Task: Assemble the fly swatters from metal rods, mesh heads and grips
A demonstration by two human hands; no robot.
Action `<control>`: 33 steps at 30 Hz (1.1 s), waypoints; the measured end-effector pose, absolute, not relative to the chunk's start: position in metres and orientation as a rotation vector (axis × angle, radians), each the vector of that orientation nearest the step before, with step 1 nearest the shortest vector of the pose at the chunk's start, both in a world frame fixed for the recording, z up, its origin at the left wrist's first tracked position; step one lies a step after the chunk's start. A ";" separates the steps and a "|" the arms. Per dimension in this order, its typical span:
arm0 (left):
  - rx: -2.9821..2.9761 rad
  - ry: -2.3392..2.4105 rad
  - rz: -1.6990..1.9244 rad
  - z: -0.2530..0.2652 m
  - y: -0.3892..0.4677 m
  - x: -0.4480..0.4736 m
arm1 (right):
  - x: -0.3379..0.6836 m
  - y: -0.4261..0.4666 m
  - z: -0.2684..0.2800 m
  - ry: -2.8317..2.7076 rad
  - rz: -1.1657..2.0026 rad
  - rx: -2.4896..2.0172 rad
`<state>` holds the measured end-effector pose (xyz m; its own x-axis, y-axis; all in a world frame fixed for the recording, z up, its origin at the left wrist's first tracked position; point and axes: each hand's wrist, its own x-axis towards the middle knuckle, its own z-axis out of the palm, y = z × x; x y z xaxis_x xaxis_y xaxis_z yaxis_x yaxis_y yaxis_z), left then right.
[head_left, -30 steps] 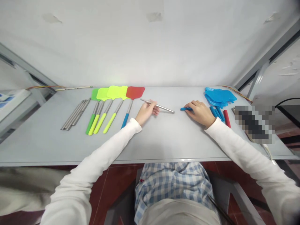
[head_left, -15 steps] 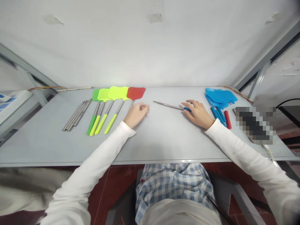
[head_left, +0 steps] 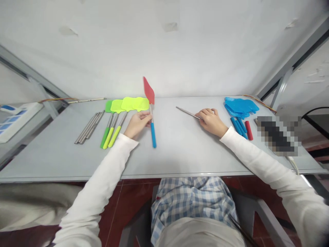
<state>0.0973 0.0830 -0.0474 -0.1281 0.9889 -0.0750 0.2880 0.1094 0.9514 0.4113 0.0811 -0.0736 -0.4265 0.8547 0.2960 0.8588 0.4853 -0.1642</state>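
Note:
My left hand (head_left: pixel 139 122) is closed on the metal shaft of a fly swatter with a red head (head_left: pixel 148 91) and a blue handle (head_left: pixel 153 135). The red head is raised and turned nearly edge-on. My right hand (head_left: pixel 211 120) is closed around the near end of a telescopic metal rod (head_left: pixel 187 112), which points to the upper left. The blue grip seen on that rod earlier is hidden under my fingers now. Just left of my left hand lie several fly swatters with yellow heads (head_left: pixel 128 103) and one green head (head_left: pixel 108 106); my hand covers part of them.
Several bare metal rods (head_left: pixel 89 127) lie at the table's left. On the right are blue swatter heads (head_left: pixel 240 106), blue handle grips (head_left: pixel 238 127) and a red grip (head_left: pixel 248 130). A blurred-out dark object (head_left: pixel 277 135) with a cable lies beyond. A wall stands behind the table (head_left: pixel 174 154).
My left hand has taken hold of the red swatter and tilted its head up off the table. My right hand has closed over the blue grip, and the rod is angled more steeply.

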 end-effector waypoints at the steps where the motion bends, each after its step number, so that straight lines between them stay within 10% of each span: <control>1: 1.197 1.400 1.135 -0.045 0.079 0.106 | 0.409 0.076 -0.069 -2.361 0.048 -1.403; 8: 0.710 0.745 1.259 -0.031 0.068 0.167 | 0.384 0.053 -0.043 -2.111 0.791 -1.186; 33: 0.258 0.699 1.419 0.010 0.090 0.183 | 0.374 0.017 -0.049 -2.039 1.509 -1.007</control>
